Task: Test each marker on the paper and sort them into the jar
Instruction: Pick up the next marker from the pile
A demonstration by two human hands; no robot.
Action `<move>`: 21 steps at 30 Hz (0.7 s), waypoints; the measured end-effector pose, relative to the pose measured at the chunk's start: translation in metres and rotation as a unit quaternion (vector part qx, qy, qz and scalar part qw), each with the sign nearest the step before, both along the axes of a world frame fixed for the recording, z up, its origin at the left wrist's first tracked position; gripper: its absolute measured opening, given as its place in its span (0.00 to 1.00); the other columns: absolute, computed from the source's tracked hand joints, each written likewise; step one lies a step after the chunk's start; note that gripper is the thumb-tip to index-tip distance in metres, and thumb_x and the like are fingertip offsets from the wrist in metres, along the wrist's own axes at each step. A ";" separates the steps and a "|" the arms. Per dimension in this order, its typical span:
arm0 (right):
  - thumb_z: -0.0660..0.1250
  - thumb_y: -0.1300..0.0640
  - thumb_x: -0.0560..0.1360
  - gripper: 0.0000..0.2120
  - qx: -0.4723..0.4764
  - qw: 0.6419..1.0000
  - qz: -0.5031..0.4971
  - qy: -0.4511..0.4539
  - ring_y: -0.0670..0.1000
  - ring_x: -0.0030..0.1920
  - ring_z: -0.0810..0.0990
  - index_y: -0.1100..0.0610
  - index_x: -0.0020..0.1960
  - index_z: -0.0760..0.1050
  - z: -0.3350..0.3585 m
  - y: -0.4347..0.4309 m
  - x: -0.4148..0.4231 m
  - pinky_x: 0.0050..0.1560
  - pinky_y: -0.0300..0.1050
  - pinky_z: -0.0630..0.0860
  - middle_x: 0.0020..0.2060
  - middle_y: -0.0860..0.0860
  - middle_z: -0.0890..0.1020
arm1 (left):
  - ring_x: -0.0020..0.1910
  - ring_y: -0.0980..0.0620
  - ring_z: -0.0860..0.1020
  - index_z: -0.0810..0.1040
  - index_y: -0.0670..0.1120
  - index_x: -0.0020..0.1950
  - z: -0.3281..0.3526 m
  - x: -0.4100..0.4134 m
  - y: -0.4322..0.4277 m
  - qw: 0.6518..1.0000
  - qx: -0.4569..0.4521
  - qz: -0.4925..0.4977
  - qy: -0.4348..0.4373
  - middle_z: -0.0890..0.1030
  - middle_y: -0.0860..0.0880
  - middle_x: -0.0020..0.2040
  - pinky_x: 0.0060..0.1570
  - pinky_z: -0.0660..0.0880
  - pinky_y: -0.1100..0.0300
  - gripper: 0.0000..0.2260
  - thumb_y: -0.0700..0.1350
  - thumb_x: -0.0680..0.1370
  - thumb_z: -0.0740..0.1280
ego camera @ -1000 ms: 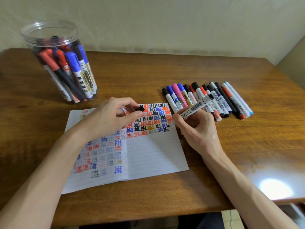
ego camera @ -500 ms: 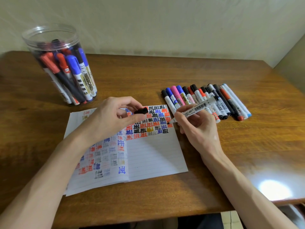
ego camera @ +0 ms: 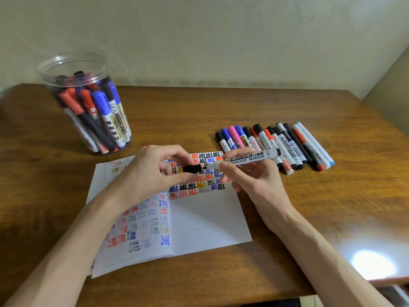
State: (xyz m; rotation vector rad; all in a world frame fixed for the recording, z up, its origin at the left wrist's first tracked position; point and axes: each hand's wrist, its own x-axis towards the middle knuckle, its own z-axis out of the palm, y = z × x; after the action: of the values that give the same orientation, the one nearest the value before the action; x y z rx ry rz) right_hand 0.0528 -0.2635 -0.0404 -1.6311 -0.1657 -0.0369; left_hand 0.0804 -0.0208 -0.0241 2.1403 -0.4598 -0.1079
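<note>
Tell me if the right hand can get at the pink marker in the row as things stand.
For reach, probably yes: the pink marker lies just beyond the right hand, with nothing on the table between them. But that hand's grip is full with the uncapped white marker, which would have to go first.

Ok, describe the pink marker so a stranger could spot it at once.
On the wooden table, right of the open notebook, lies a row of markers. Third from the row's left end is the pink marker, the only pink one among black, blue and red.
</note>
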 end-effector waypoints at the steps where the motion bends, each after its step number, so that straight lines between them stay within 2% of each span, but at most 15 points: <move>1: 0.75 0.52 0.75 0.13 -0.004 1.000 0.004 -0.003 0.51 0.39 0.84 0.58 0.55 0.82 0.000 0.000 0.000 0.36 0.43 0.76 0.42 0.56 0.88 | 0.35 0.51 0.84 0.82 0.57 0.52 0.000 0.000 0.000 1.000 0.002 0.000 -0.001 0.83 0.67 0.44 0.37 0.82 0.62 0.14 0.57 0.68 0.76; 4: 0.75 0.50 0.74 0.13 -0.007 1.000 0.003 -0.003 0.53 0.41 0.86 0.57 0.55 0.82 -0.001 0.000 0.000 0.37 0.44 0.77 0.43 0.56 0.88 | 0.36 0.51 0.85 0.81 0.57 0.52 0.001 0.000 -0.001 1.000 0.008 -0.003 0.003 0.83 0.69 0.42 0.39 0.82 0.63 0.14 0.57 0.68 0.75; 7: 0.76 0.53 0.76 0.11 -0.005 1.000 0.006 -0.004 0.53 0.39 0.84 0.57 0.55 0.82 -0.001 0.001 0.001 0.36 0.45 0.76 0.41 0.56 0.87 | 0.35 0.51 0.84 0.82 0.57 0.52 0.000 0.000 -0.001 1.000 0.002 -0.001 0.001 0.83 0.67 0.47 0.39 0.82 0.62 0.14 0.57 0.69 0.76; 11: 0.76 0.58 0.76 0.11 0.003 1.000 0.023 -0.006 0.44 0.35 0.83 0.60 0.56 0.81 -0.001 0.003 0.001 0.34 0.36 0.75 0.38 0.54 0.87 | 0.33 0.51 0.82 0.83 0.57 0.52 -0.001 0.000 -0.002 1.000 -0.004 0.001 -0.010 0.83 0.65 0.50 0.36 0.81 0.63 0.13 0.55 0.69 0.77; 14: 0.77 0.62 0.75 0.11 0.004 0.999 0.046 -0.007 0.45 0.38 0.85 0.62 0.56 0.82 -0.003 0.003 0.000 0.36 0.33 0.77 0.42 0.51 0.88 | 0.33 0.51 0.82 0.83 0.56 0.52 -0.002 -0.001 -0.003 1.000 -0.010 -0.001 -0.018 0.84 0.63 0.48 0.31 0.75 0.68 0.12 0.54 0.70 0.78; 16: 0.77 0.63 0.75 0.10 0.002 0.999 0.052 0.002 0.43 0.41 0.85 0.62 0.54 0.83 -0.003 0.003 0.000 0.37 0.32 0.77 0.45 0.51 0.88 | 0.35 0.53 0.83 0.84 0.55 0.52 -0.002 -0.002 -0.003 1.000 -0.014 -0.002 -0.023 0.84 0.62 0.48 0.31 0.75 0.68 0.12 0.53 0.70 0.78; 19: 0.78 0.57 0.74 0.10 -0.013 0.999 0.048 0.022 0.43 0.44 0.84 0.56 0.55 0.85 -0.001 0.000 0.000 0.40 0.35 0.77 0.48 0.52 0.88 | 0.42 0.54 0.86 0.83 0.57 0.54 -0.002 -0.002 -0.002 1.000 -0.013 -0.002 -0.025 0.84 0.63 0.50 0.39 0.82 0.57 0.13 0.56 0.71 0.76; 21: 0.75 0.50 0.75 0.12 -0.009 0.998 0.055 0.041 0.48 0.42 0.82 0.52 0.56 0.87 0.001 -0.004 0.001 0.41 0.40 0.77 0.44 0.56 0.87 | 0.47 0.59 0.85 0.83 0.58 0.55 -0.001 -0.001 0.000 1.000 -0.008 0.001 -0.029 0.85 0.64 0.49 0.42 0.84 0.56 0.13 0.57 0.72 0.73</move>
State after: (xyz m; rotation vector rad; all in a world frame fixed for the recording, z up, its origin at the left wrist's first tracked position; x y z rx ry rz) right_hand 0.0540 -0.2674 -0.0393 -1.6354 -0.1938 0.1156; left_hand 0.0791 -0.0213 -0.0253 2.1323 -0.4900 -0.0411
